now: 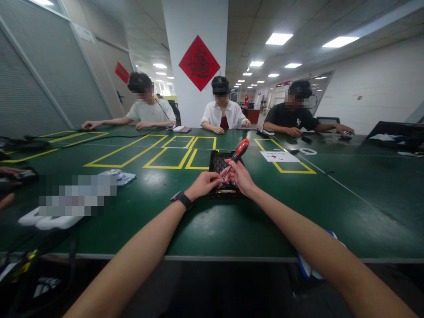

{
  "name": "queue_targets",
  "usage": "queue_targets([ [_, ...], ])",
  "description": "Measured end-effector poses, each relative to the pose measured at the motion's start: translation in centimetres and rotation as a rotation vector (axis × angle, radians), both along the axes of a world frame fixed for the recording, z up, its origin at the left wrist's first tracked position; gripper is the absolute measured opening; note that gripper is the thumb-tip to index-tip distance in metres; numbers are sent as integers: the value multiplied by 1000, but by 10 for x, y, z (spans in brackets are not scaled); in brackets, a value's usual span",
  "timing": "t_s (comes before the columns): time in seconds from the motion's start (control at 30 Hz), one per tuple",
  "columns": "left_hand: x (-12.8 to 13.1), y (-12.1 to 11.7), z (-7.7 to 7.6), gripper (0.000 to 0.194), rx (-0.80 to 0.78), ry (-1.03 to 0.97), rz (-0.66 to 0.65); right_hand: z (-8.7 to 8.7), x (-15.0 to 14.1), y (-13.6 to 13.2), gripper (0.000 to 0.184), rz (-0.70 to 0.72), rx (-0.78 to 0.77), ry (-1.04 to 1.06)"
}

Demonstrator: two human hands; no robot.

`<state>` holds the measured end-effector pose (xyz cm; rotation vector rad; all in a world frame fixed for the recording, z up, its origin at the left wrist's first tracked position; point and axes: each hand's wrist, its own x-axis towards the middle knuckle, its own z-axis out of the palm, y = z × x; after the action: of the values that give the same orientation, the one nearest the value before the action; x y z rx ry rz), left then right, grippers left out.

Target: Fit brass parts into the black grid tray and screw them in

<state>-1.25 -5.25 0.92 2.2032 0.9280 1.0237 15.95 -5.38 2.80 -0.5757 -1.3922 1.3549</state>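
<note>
A screwdriver (240,149) with a red and black handle leans up to the right, its shaft running down between my hands. My right hand (239,176) is closed around the shaft just below the handle. My left hand (206,183) pinches close to the shaft's lower end; whatever lies between its fingertips is too small to make out. Both hands are over a black open case (217,160) on the green table. Small items lie inside the case, partly hidden by my fingers. A dark watch band (183,199) circles my left wrist.
Yellow tape rectangles (162,167) mark the green table (205,229). White devices (59,218) lie to the left, a printed sheet (279,157) and a white tape ring (308,151) to the right. Several people sit around the table; a person's hand (5,201) shows at the left edge.
</note>
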Motion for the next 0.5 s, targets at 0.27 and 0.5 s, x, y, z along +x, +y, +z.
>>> queue_targets([
  [0.27,4,-2,0,34,21,-53,65,-1,0,2,37,-24,-4,21],
  [0.5,2,-6,4,33,73,5,61,2,0,-2,37,-17,-11,-1],
])
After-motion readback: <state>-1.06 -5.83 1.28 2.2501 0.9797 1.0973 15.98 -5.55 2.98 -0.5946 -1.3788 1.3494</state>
